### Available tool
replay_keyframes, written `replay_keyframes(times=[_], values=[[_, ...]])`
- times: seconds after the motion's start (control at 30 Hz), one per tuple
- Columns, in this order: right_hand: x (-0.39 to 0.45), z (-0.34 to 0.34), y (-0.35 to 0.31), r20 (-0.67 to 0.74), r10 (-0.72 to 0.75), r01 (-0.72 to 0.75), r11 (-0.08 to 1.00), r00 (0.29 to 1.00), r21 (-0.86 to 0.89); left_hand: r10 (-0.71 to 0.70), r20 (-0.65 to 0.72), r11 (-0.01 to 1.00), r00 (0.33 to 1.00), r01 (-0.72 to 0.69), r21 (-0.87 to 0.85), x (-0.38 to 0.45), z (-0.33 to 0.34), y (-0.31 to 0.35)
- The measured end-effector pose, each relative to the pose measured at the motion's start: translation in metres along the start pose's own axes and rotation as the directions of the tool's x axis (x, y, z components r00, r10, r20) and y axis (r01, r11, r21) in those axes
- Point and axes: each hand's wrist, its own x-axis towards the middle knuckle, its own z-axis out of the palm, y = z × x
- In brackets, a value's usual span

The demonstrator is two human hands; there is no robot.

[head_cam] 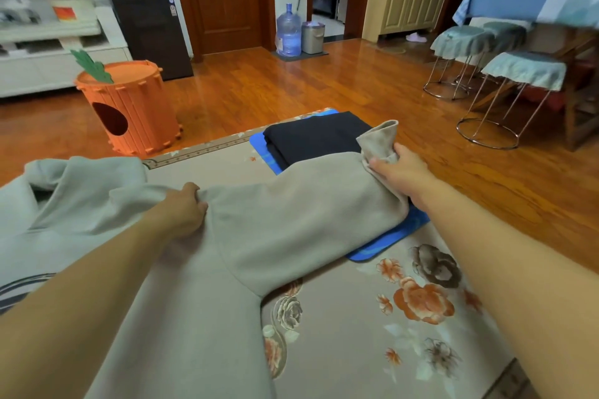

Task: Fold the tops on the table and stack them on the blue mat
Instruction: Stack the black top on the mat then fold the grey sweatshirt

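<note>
The right hand's fingers (pixel 379 167) pinch the cuff of a beige top's sleeve (pixel 381 142), lifted at about two o'clock, while the left hand's fingers (pixel 194 194) are curled into a bunched fold of the same beige top (pixel 291 220) near nine o'clock. The top lies spread across the flowered desk (pixel 405 334), its sleeve draped over a folded black top (pixel 314 136) that sits on the blue mat (pixel 389 241) at one o'clock. Beyond the desk, an orange carrot-shaped bin (pixel 129 107) stands on the wooden floor (pixel 291 84) at ten o'clock.
</note>
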Motion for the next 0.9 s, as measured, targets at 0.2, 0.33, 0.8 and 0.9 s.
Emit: replay_keyframes(times=[0.2,0.33,0.8,0.9], values=[[0.000,0.008,-0.018,-0.103,0.116,-0.131,0.981,0.988,-0.146,0.004,0.034,0.999,0.999,-0.003,-0.042,0.000,0.002,-0.004],[-0.004,0.017,-0.027,-0.123,0.006,-0.025,0.988,0.992,-0.151,0.021,0.032,0.999,0.999,-0.019,-0.049,0.000,0.001,-0.003],[-0.001,-0.044,0.026,-0.632,0.406,-0.346,0.911,0.660,0.225,0.006,0.039,0.998,0.999,-0.003,-0.066,0.005,0.003,-0.004],[-0.005,-0.017,0.011,-0.462,-0.202,0.037,0.939,0.864,-0.341,-0.010,0.001,0.996,1.000,0.010,-0.089,0.004,-0.001,0.000]])
